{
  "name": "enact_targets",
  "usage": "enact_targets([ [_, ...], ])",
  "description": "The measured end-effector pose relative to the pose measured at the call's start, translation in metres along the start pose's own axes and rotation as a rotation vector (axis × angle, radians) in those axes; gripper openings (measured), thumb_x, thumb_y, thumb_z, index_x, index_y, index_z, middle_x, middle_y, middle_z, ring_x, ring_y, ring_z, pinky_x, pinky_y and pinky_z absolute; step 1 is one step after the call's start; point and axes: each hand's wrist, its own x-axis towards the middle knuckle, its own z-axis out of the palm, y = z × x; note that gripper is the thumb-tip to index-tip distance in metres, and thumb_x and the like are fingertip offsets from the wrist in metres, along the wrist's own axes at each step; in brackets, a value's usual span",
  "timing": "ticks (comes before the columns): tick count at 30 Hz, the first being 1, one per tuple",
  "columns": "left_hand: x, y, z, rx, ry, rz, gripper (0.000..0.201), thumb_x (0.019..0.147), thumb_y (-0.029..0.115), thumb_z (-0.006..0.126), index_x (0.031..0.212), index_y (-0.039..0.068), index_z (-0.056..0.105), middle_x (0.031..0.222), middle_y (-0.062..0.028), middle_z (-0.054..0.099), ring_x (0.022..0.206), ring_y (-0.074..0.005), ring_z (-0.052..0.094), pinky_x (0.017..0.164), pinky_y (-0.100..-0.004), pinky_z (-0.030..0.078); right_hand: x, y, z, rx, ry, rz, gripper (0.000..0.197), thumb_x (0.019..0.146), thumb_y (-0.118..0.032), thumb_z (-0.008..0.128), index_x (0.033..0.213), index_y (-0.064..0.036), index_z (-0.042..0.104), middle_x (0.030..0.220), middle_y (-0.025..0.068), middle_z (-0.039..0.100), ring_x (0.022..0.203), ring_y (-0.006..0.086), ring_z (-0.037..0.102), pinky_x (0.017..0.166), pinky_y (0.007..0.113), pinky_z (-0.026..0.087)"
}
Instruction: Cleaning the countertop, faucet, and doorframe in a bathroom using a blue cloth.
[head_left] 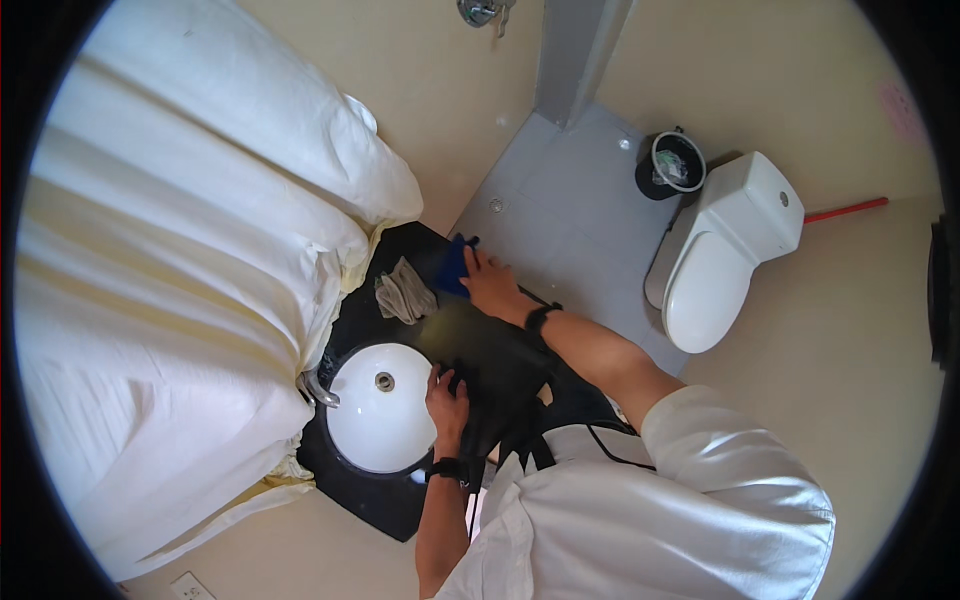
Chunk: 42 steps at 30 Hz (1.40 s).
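My right hand is at the far right end of the black countertop, its fingers pressed on a dark blue cloth. Part of the cloth is hidden beneath the fingers. Beside the cloth lies a crumpled grey-beige cloth. My left hand rests at the right rim of the round white sink basin, holding nothing, fingers apart. A metal faucet reaches over the basin's left side. Dark bands circle both my wrists.
A long white curtain hangs down along the counter's left edge. To the right stand a white toilet and a black bin with rubbish inside, on a grey tiled floor. A red stick shows behind the toilet.
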Motion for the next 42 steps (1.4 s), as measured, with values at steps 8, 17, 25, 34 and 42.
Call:
enact_targets([
  [8,-0.040,-0.025,0.005,-0.209,0.032,0.007,0.028,0.079,0.010,0.068,0.104,-0.002,0.067,0.123,-0.0200,0.061,0.117,-0.0361,0.056,0.102,-0.0415,0.042,-0.131,0.046,-0.027,-0.048,-0.092,0.246,0.062,0.096,-0.037,0.048,0.145,-0.0042,0.029,0.134,0.0166,0.044,0.116,0.0361,0.049,0.091,0.057,0.042],
  [17,-0.115,-0.082,-0.014,-0.182,-0.142,-0.064,0.031,0.082,0.017,0.066,0.108,0.000,0.067,0.100,-0.0179,0.070,0.098,-0.0319,0.067,0.091,-0.0385,0.050,-0.208,0.035,0.002,-0.159,0.193,0.228,0.061,0.095,-0.034,0.045,0.144,0.0005,0.034,0.154,0.0234,0.020,0.143,0.0424,0.014,0.114,0.057,0.012],
  [25,-0.162,-0.132,-0.004,-0.179,-0.100,-0.209,0.035,0.081,0.019,0.067,0.109,-0.001,0.067,0.096,-0.0163,0.072,0.093,-0.0274,0.069,0.085,-0.0349,0.053,-0.290,-0.086,0.072,-0.244,-0.124,-0.464,0.062,0.093,-0.038,0.049,0.143,-0.0037,0.038,0.155,0.0198,0.021,0.144,0.0392,0.014,0.116,0.054,0.010],
  [34,-0.158,-0.128,0.008,-0.050,-0.073,-0.267,0.038,0.076,0.022,0.069,0.107,0.002,0.069,0.091,-0.0179,0.071,0.091,-0.0322,0.068,0.083,-0.0391,0.053,-0.228,-0.008,0.025,-0.155,0.069,-0.295,0.057,0.093,-0.037,0.051,0.142,-0.0088,0.042,0.154,0.0150,0.026,0.144,0.0343,0.018,0.116,0.052,0.012],
  [42,-0.163,-0.117,0.020,0.018,0.004,-0.292,0.036,0.075,0.029,0.071,0.101,0.004,0.071,0.087,-0.0191,0.069,0.088,-0.0360,0.067,0.082,-0.0422,0.052,-0.224,-0.027,0.034,-0.147,0.123,-0.280,0.054,0.094,-0.030,0.045,0.140,-0.0025,0.043,0.154,0.0207,0.022,0.143,0.0417,0.015,0.114,0.058,0.009],
])
